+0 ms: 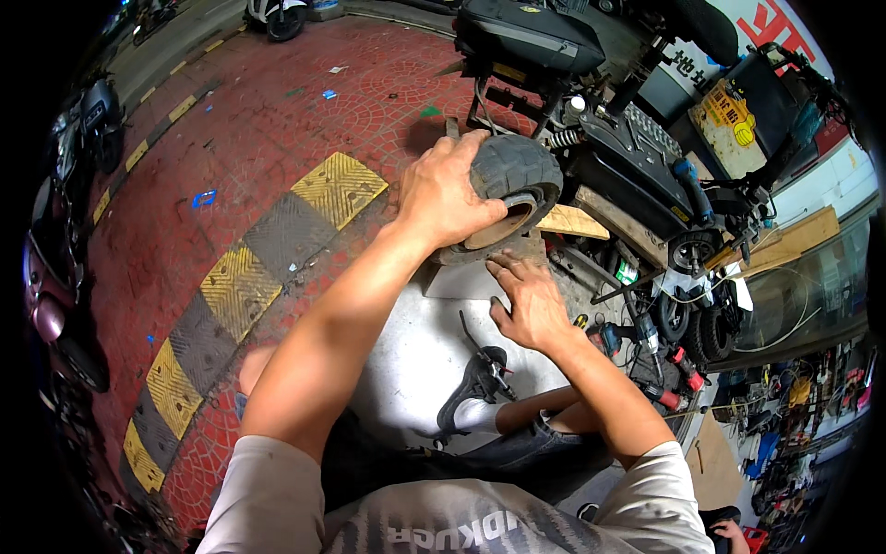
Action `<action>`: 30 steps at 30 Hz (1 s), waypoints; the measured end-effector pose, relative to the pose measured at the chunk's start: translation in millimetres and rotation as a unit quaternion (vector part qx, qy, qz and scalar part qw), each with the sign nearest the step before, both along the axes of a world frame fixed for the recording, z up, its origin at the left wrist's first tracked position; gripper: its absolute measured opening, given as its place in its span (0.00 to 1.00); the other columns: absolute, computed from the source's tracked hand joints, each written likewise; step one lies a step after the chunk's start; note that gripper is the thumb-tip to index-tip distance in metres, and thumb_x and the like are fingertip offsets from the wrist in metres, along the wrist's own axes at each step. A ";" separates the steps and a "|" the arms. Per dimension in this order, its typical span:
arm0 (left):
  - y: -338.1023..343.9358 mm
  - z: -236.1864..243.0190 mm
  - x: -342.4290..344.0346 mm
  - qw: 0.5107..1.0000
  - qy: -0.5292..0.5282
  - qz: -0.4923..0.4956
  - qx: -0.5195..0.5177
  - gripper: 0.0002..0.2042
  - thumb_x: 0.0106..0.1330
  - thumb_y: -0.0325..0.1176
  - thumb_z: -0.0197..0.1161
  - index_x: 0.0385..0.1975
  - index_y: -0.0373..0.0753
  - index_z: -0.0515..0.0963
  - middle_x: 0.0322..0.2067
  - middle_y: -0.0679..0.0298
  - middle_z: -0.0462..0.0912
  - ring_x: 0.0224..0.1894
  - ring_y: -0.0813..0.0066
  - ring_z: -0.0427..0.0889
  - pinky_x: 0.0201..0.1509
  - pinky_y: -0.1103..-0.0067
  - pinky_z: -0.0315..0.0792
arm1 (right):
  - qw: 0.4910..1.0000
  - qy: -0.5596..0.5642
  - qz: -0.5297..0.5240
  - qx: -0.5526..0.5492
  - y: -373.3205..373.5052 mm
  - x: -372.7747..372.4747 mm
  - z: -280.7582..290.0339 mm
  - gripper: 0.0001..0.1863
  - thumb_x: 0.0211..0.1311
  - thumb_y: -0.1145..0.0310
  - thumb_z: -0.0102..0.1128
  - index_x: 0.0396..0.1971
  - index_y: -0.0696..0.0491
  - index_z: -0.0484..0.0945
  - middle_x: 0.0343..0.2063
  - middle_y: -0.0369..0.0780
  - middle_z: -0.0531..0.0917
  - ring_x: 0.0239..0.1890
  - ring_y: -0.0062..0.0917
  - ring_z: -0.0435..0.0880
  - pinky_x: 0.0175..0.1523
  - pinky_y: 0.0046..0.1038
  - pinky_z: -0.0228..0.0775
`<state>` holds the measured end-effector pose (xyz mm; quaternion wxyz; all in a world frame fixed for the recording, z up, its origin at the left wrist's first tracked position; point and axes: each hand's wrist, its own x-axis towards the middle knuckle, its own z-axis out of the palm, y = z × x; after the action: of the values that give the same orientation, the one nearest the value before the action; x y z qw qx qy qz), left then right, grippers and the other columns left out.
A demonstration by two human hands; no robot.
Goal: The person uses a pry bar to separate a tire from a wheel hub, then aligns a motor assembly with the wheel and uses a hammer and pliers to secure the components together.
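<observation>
A small scooter wheel with a black treaded tyre (519, 164) stands tilted in front of me, its dusty rim facing my side. My left hand (448, 196) is closed over the tyre's left side, fingers across the top and thumb against the rim. Below the wheel, my right hand (532, 303) has its fingers stretched toward the near edge of a worn brown block (528, 247). Its thumb stands apart and nothing is held in it. Whether its fingertips also touch the tyre, I cannot tell.
A partly stripped electric scooter (628, 166) stands beyond the wheel. Cordless power tools (646, 342) and loose tyres (712, 334) lie at the right. A yellow-and-black speed bump (242, 291) crosses the red paving at the left. A long thin tool (484, 353) lies by my shoe.
</observation>
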<state>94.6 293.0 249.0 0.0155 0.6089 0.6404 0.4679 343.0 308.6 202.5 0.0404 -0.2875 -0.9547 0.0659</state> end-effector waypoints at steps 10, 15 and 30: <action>1.9 3.8 6.7 1.000 0.005 0.008 -0.009 0.46 0.49 0.46 0.80 0.75 0.47 0.73 0.50 0.50 0.84 0.56 0.42 0.86 0.61 0.55 0.81 | 0.936 -0.158 0.087 0.302 58.8 -11.8 16.1 0.35 0.70 0.64 0.57 0.75 0.59 0.72 0.73 0.47 0.76 0.75 0.39 0.72 0.66 0.42 0.69; 2.8 -1.0 8.5 1.000 0.010 0.003 0.011 0.47 0.48 0.46 0.81 0.74 0.47 0.74 0.49 0.49 0.84 0.55 0.42 0.86 0.60 0.55 0.82 | 0.964 -0.163 -0.004 0.208 46.5 -25.6 -14.5 0.42 0.65 0.60 0.64 0.78 0.59 0.68 0.78 0.51 0.69 0.79 0.45 0.68 0.69 0.45 0.70; -1.7 2.0 3.1 1.000 -0.011 -0.002 -0.023 0.46 0.49 0.44 0.80 0.75 0.46 0.73 0.55 0.49 0.85 0.60 0.42 0.86 0.65 0.57 0.81 | 0.968 0.145 -0.096 -0.182 -15.0 -16.5 5.4 0.32 0.58 0.71 0.69 0.66 0.58 0.80 0.68 0.52 0.81 0.73 0.50 0.75 0.76 0.46 0.72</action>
<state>97.6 291.4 250.9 0.0378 0.6045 0.6494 0.4598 326.5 293.6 207.9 0.1313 -0.3673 -0.8787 0.2751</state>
